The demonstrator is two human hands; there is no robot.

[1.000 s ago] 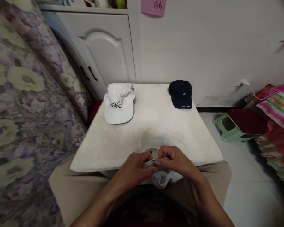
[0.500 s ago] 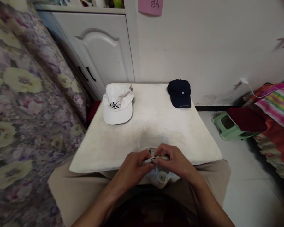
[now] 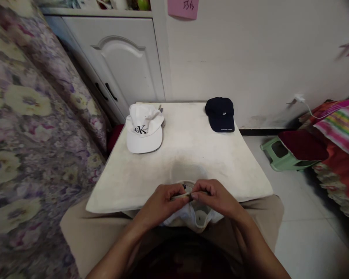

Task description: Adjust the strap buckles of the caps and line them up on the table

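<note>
Between my hands, at the table's front edge, is a pale cap (image 3: 202, 217), its back opening towards me and its pale brim on the tabletop. My left hand (image 3: 166, 199) is closed, thumb and fingers pinching one end of the cap's back strap. The other end of that strap is pinched by my right hand (image 3: 216, 195), and the fingertips of both hands nearly meet. How the strap ends join is too small to make out. Farther back on the table lie a white cap (image 3: 144, 130) with black letters, at left, and a navy cap (image 3: 220, 114), at right.
The cream-covered table (image 3: 186, 143) stands against the wall, over my knees. A white cabinet (image 3: 125, 58) is behind it at left, beside a floral curtain (image 3: 29, 128). To the right, a green stool (image 3: 279, 153) with a dark red top stands near a bed with colourful covers (image 3: 341, 128).
My left hand has shifted slightly to the left along the strap, and more of the cap's crown shows beneath it. My right hand keeps its pinch. The view has drifted slightly.
</note>
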